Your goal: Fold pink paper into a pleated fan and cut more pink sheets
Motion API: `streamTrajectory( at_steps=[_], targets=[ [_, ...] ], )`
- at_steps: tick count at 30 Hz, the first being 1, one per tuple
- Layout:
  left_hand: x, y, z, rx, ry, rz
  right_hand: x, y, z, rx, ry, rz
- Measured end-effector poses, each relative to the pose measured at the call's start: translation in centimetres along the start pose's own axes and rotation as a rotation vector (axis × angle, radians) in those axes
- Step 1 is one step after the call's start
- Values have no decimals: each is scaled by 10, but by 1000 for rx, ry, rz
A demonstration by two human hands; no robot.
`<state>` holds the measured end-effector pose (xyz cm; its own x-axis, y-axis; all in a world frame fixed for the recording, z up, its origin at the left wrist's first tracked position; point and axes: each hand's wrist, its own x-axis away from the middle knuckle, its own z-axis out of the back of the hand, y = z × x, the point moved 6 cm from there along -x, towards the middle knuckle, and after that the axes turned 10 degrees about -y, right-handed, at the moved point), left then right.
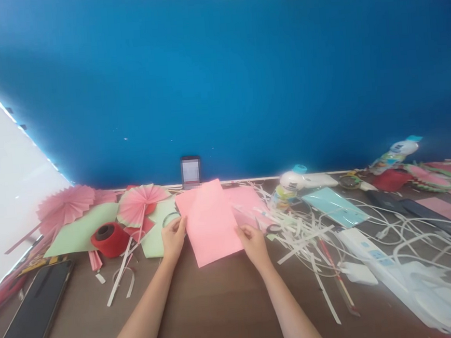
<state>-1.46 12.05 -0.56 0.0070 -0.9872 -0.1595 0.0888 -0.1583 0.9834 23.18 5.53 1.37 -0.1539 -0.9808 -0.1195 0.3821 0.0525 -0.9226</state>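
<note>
Left hand (174,239) pinched on left edge, right hand (254,244) on lower right edge | pink sheet (212,222) between them, over bench (213,305) | paper strips (299,244) right of right hand | judgement: light, even grip should avoid creases; keep edges clear of strips

Two bare, slender forearms (150,305) taper to narrow wrists (169,261) and bare, slim-fingered hands (173,238).

Free tabletop (215,310) nearside of pink sheet (213,224); paper strips (305,245) block right.
</note>
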Motion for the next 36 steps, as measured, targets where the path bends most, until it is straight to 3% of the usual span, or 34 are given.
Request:
streamTrajectory(
  at_steps=[12,17,24,33,36],
  targets=[
    [-1,-6,5,66,55,15,2,-3,4,4,47,47],
    [-1,-5,10,96,122,13,0,2,-2,-67,-46,-2],
    [0,-6,6,126,105,32,3,2,6,79,71,12],
    [-1,-6,8,154,127,10,5,-2,3,34,25,43],
    [-1,-5,1,255,55,37,4,-1,4,-23,37,53]
  ],
)
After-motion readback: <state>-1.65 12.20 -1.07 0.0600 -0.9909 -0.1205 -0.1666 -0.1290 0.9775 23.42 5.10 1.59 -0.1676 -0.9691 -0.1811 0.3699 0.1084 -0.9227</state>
